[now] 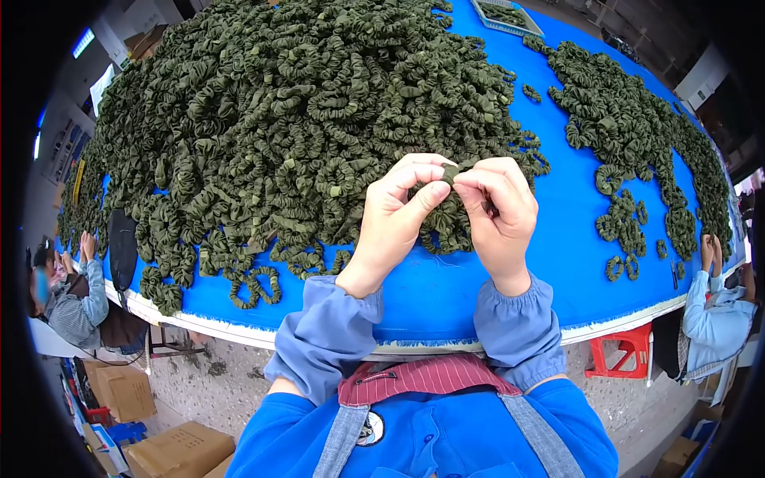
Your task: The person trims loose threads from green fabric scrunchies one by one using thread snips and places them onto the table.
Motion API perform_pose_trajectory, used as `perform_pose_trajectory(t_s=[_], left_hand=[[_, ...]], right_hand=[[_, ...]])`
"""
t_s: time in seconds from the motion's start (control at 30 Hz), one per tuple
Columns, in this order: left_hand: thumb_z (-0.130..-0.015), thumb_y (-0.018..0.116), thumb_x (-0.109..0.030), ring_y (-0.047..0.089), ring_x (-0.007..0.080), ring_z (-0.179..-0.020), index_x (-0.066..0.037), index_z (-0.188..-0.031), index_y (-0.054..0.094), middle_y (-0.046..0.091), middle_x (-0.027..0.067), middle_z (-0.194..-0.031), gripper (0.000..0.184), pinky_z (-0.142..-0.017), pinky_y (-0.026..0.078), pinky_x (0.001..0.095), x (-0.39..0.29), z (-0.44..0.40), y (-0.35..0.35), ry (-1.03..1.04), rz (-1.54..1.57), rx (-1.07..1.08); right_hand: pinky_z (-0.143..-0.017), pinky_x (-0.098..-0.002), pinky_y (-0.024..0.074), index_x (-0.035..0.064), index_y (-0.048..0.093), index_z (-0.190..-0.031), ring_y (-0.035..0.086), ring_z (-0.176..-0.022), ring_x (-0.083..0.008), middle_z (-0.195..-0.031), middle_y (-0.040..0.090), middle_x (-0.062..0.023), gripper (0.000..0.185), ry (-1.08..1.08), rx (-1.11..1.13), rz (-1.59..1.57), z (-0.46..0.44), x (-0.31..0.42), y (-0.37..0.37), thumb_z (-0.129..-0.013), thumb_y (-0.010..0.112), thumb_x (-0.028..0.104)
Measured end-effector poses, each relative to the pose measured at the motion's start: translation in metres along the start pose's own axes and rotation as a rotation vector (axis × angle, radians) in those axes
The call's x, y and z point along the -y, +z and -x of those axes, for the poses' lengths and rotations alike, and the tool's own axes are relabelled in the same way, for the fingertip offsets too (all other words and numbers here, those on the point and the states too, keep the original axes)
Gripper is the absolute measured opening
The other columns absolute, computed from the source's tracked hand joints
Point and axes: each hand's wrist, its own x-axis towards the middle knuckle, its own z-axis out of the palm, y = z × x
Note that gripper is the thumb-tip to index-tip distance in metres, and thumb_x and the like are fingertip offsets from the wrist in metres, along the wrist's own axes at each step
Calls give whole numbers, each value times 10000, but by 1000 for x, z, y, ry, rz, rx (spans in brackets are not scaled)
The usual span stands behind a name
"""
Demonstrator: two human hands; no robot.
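Note:
Both my hands are raised over the blue table, close together, pinching one dark green scrunchie (450, 173) between them. My left hand (402, 209) has thumb and fingers closed on its left side. On the other side, my right hand (500, 213) grips it with bent fingers. The scrunchie's lower part is partly hidden behind my fingers. Just behind my hands lies a huge pile of green scrunchies (319, 111), which spreads over the middle and left of the table.
The blue table (430, 295) has a white edge. More scrunchies (613, 95) lie to the right, and a basket (508, 17) stands at the far side. Co-workers sit at the left (76, 299) and right (717, 315). A red stool (623, 350) and cardboard boxes (179, 450) stand below.

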Motion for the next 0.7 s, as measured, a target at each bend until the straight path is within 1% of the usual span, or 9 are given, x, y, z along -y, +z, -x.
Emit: perform_pose_trajectory(t_s=[0.1,0.23,0.27,0.4,0.43,0.57,0.6,0.7], left_hand=[[-871,584,-34,528,155,-993,-3,-974,625,575,81,-1123,115,-891,412,254,2,-2,-2,10,-31,-4],[-873,584,-30,529,159,-999,-4,-966,625,569,86,-1128,105,-894,412,256,-4,-5,-5,-4,74,-111],[-873,584,-30,529,159,-999,-4,-966,625,569,86,-1128,105,-894,412,256,-5,-6,-6,-1,73,-113],[-870,590,-26,528,164,-1007,-6,-964,625,565,90,-1135,102,-906,414,263,-9,-6,-7,37,164,-112],[-870,590,-26,528,164,-1007,-6,-964,625,565,90,-1135,102,-906,414,263,-10,-6,-7,38,163,-114],[-864,603,-26,529,173,-1018,-12,-965,629,561,93,-1140,106,-919,416,276,-12,-4,-5,44,213,-94],[-864,603,-26,529,173,-1018,-12,-965,629,561,93,-1140,106,-919,416,276,-11,-4,-5,44,213,-94],[-860,610,-26,529,178,-1025,-12,-966,632,556,96,-1145,109,-924,417,283,-8,-4,-4,47,217,-65]], right_hand=[[-485,-202,335,11,631,-1041,402,-579,-77,-856,548,-33,264,6,17,6,-1,-2,-3,-781,639,-33],[-498,-212,348,-2,626,-1018,422,-584,-99,-809,543,-32,224,467,18,-884,0,1,-14,-793,634,-2],[-498,-212,348,-2,626,-1018,422,-584,-99,-809,543,-32,224,465,20,-886,-1,2,-13,-793,634,-2],[-501,-221,360,-12,625,-1036,433,-569,-123,-746,540,-37,241,302,1,-262,-5,8,-4,-800,639,33],[-501,-221,360,-12,625,-1036,433,-569,-123,-746,540,-37,241,302,2,-264,-5,9,-4,-800,639,33],[-503,-235,387,-16,628,-1062,460,-563,-142,-731,571,-59,277,74,92,55,-6,12,-3,-792,656,41],[-503,-235,387,-16,628,-1062,460,-563,-142,-731,571,-59,277,74,92,55,-5,12,-2,-792,656,41],[-505,-247,407,-17,632,-1074,486,-568,-149,-765,607,-77,290,-26,67,105,-3,9,1,-791,663,43]])
